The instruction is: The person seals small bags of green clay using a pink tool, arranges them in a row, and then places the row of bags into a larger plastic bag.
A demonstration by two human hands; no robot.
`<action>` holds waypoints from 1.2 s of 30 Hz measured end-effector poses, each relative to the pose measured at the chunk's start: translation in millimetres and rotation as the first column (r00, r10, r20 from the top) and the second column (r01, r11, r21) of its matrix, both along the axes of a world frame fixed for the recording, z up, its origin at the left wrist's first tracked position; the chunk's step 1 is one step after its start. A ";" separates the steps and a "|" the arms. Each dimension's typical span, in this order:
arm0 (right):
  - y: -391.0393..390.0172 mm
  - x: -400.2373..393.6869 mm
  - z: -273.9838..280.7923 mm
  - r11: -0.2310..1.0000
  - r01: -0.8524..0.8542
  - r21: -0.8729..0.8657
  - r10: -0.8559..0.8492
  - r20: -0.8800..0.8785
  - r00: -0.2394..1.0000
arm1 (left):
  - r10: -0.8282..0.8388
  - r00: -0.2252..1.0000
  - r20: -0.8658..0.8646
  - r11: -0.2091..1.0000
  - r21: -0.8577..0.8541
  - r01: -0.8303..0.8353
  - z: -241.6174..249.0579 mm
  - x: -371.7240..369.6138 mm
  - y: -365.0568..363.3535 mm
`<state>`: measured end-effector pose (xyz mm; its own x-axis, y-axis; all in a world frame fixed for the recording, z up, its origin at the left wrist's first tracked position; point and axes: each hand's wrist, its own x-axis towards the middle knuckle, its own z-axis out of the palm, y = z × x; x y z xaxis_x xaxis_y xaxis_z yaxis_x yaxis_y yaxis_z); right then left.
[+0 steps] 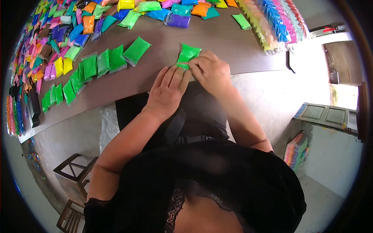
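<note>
A bright green packet [189, 52] lies near the front edge of the brown table [163, 42]. My left hand [167, 88] rests at its lower left, with the fingers stretched out and their tips by the packet's near end. My right hand [210, 71] is at the packet's right side, thumb and index finger pinched on the end of a thin pinkish stick [182, 63]. The stick lies across the lower part of the packet. To the left, several green packets [90, 66] lie in two rows, one of them [137, 50] tilted at the right end.
Many coloured packets [88, 24] are heaped along the table's left and far sides. Strips of coloured packets [268, 23] stand at the far right. A dark object [33, 108] sits at the left edge. Wooden chairs [75, 171] stand on the floor at lower left.
</note>
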<state>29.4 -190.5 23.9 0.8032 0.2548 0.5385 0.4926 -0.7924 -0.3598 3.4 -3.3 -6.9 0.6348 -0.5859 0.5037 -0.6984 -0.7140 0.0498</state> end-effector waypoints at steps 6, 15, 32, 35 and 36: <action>-1.3 19.9 5.6 0.996 0.084 0.017 -0.084 -0.023 0.996 | -0.029 0.999 0.019 0.999 -0.022 0.030 -1.3 1.7 0.8; -33.1 40.5 11.7 0.961 0.211 0.181 -0.177 -0.188 0.966 | -0.009 1.000 0.005 1.000 -0.025 0.009 -1.6 0.7 -0.6; -22.8 14.5 -8.3 0.967 0.226 0.117 -0.223 -0.033 0.974 | 0.026 0.999 0.039 1.000 0.015 -0.026 -1.6 0.3 -2.3; -28.1 15.8 -0.6 0.950 0.301 0.083 -0.289 -0.133 0.948 | 0.023 0.999 0.034 1.000 0.014 -0.024 -0.2 -0.7 -1.3; -28.3 17.7 2.5 0.944 0.322 0.074 -0.304 -0.185 0.934 | 0.019 1.000 0.021 1.000 0.014 -0.020 0.7 -1.0 -1.8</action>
<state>47.1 -218.8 26.4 0.9146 -0.0730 0.3976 0.1505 -0.8514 -0.5025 2.4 -5.1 -6.2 0.6355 -0.5808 0.5087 -0.6852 -0.7279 0.0249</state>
